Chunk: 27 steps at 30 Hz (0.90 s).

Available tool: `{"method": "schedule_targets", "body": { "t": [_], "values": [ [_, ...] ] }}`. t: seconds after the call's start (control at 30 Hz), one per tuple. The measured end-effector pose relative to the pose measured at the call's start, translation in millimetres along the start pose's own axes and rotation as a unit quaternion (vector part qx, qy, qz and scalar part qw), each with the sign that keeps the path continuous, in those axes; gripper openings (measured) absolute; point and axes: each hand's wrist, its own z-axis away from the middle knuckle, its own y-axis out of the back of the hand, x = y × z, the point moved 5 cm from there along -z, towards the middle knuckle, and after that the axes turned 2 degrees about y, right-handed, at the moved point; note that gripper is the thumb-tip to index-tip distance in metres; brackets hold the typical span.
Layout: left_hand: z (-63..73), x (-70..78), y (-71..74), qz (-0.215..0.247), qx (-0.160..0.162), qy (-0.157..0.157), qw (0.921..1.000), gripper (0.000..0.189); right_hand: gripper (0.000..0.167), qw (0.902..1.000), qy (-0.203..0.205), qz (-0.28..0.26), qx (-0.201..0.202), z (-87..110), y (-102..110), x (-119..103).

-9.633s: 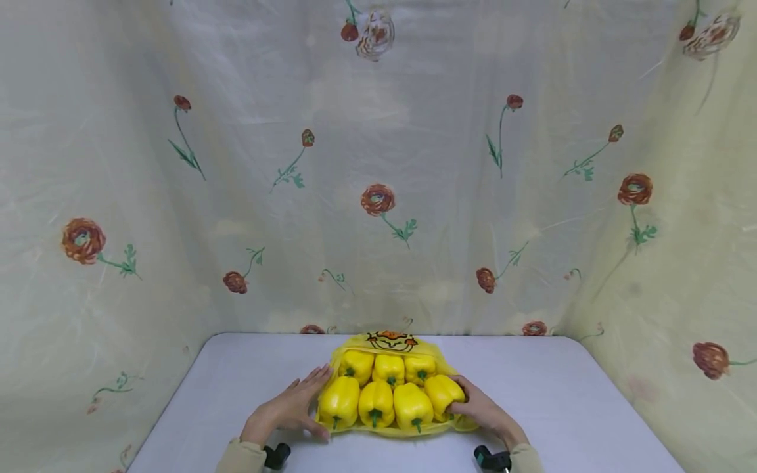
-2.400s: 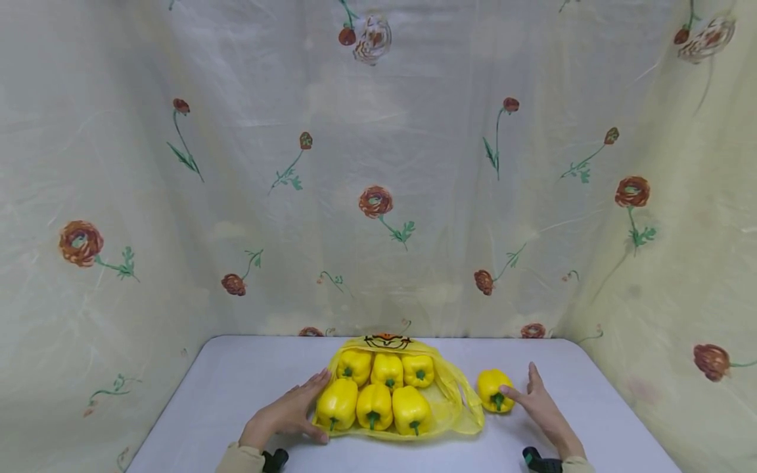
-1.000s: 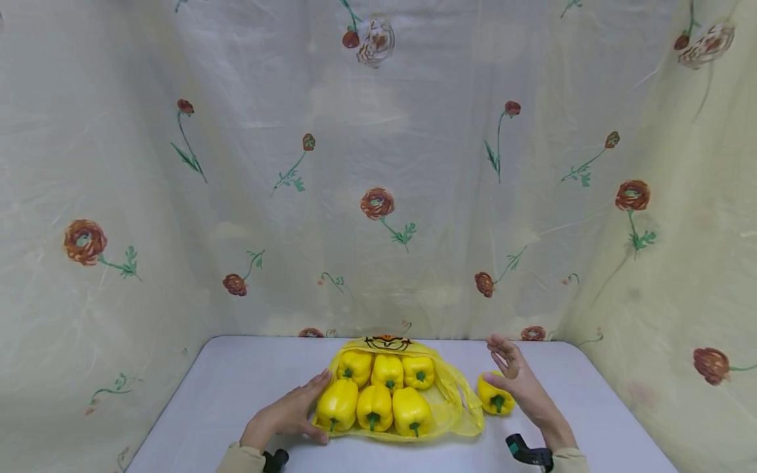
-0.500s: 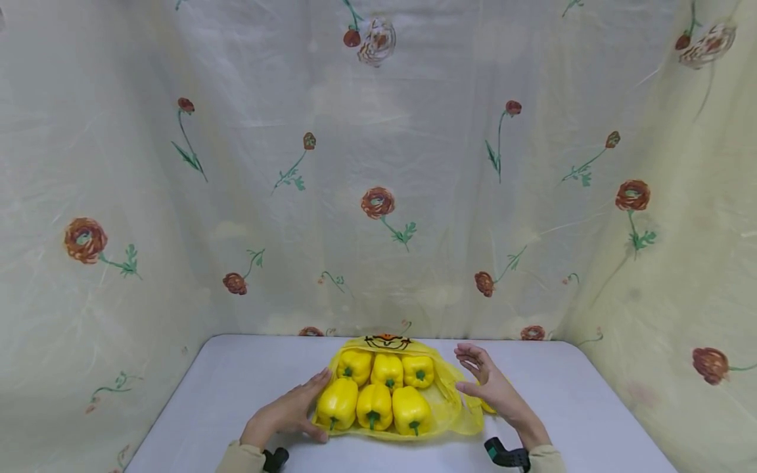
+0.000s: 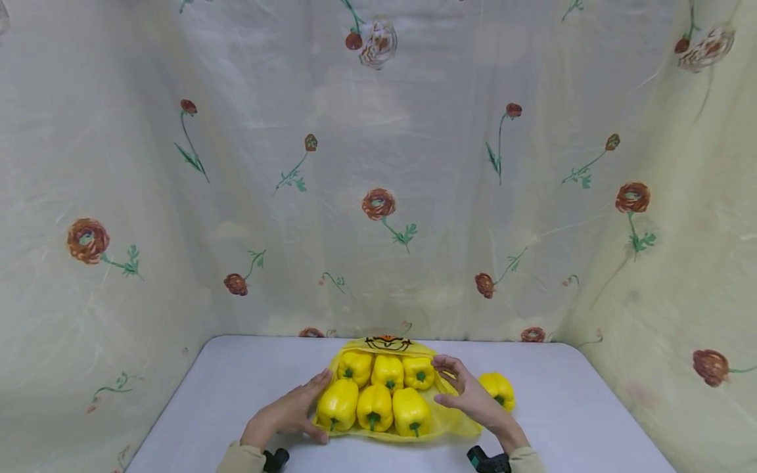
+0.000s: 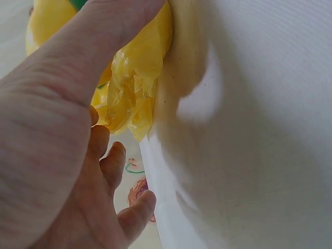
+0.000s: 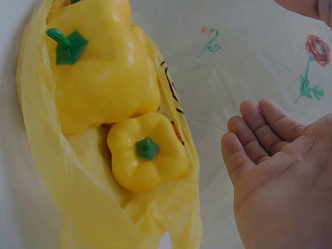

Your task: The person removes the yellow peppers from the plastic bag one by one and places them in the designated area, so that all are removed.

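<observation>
Several yellow bell peppers [image 5: 412, 410] with green stems lie in two rows on an opened yellow plastic bag [image 5: 449, 424]. Against the bag's left side rests my left hand [image 5: 286, 410], fingers extended; the left wrist view has crumpled bag plastic [image 6: 124, 98] beyond the thumb. My right hand [image 5: 473, 399], fingers slightly bent and holding nothing, is over the bag's right part near the back-row right pepper [image 5: 419, 372]. In the right wrist view that hand [image 7: 285, 181] is apart from the nearest pepper [image 7: 148, 150]. One loose bell pepper [image 5: 499, 387] sits right of the bag, partly hidden by the right hand.
The white table [image 5: 591, 420] extends to both sides of the bag. A pale curtain [image 5: 437, 276] printed with red flowers encloses its back and sides. Each wrist wears a black camera mount [image 5: 488, 460].
The front-row right pepper was taken from the bag and set down to its right. My right hand has since let go and moved left over the bag; the left hand has stayed put.
</observation>
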Motion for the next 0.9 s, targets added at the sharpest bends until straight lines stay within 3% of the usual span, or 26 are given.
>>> {"method": "schedule_targets", "body": {
  "t": [0.23, 0.5, 0.9],
  "values": [
    [1.2, 1.1, 0.1, 0.003, -0.002, -0.018, 0.9998, 0.124, 0.076, 0.9993, -0.014, -0.007, -0.033, -2.0, -12.3, 5.6],
    [2.7, 3.4, 1.4, 0.003, 0.002, -0.013, 0.9999, 0.124, 0.072, 0.9968, -0.019, -0.028, -0.072, -7.4, -24.5, 17.6],
    [1.0, 2.5, -1.9, 0.004, 0.000, -0.008, 1.0000, 0.123, 0.070, 0.9964, -0.056, -0.018, -0.062, -10.6, -35.4, 34.9]
  ]
}}
